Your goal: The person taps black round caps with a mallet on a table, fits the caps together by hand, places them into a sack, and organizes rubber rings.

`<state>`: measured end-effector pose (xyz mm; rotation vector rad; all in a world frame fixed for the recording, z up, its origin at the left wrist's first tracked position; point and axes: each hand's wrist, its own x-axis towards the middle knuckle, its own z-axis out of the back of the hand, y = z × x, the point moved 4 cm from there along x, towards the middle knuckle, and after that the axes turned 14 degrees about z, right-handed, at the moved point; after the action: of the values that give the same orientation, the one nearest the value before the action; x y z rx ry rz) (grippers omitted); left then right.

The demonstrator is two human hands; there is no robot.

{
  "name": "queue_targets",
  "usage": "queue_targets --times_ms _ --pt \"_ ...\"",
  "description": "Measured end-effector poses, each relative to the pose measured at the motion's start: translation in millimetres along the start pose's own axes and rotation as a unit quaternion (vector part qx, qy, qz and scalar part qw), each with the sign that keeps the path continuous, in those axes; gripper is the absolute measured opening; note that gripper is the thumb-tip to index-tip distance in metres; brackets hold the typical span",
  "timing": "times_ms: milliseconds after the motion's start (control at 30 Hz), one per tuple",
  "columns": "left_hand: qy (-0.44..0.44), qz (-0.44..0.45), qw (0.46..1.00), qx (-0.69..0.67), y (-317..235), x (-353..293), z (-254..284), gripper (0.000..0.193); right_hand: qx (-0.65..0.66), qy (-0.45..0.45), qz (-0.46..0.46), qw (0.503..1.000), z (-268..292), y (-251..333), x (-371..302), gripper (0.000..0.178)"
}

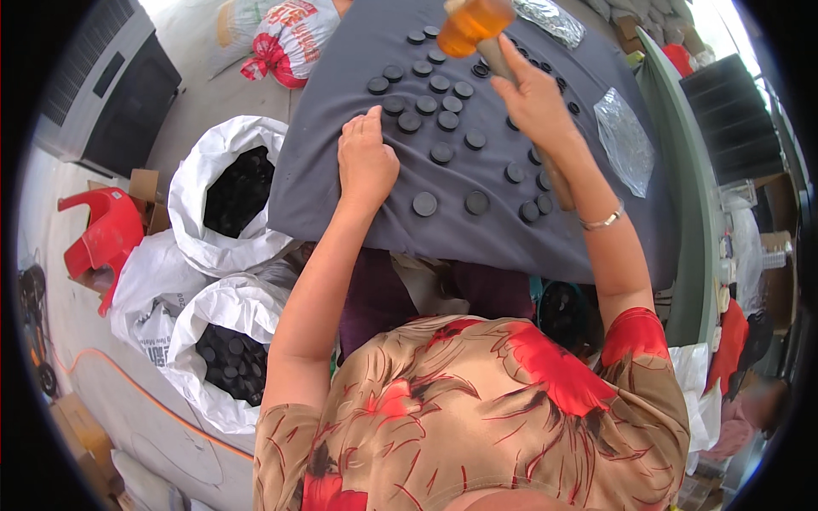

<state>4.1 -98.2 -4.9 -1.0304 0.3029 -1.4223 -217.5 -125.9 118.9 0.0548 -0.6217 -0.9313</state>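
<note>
Right hand (pixel 533 100) clenches an amber-headed mallet (pixel 474 25), its head toward eleven o'clock; left hand (pixel 366 162) lies fingers extended, a black round cap (pixel 393 105) at one o'clock.

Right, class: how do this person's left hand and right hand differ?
The left hand rests on the grey cloth beside a black disc; the right hand grips a mallet. The right hand is raised, the left hand down. The right hand's wrist has a bracelet; the left hand's has none. Both hands are gloveless.
</note>
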Motion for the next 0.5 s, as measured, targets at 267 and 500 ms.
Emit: queue_targets --times_ms 267,500 --pt "-0.012 -0.011 1.0 0.014 7 -1 1 0.047 0.031 0.063 -0.026 0.997 -18 -23 11 0.062" --pt "0.0 0.008 1.0 0.012 2 0 -4 0.049 -0.082 0.134 -0.075 0.985 -45 -47 8 0.067"
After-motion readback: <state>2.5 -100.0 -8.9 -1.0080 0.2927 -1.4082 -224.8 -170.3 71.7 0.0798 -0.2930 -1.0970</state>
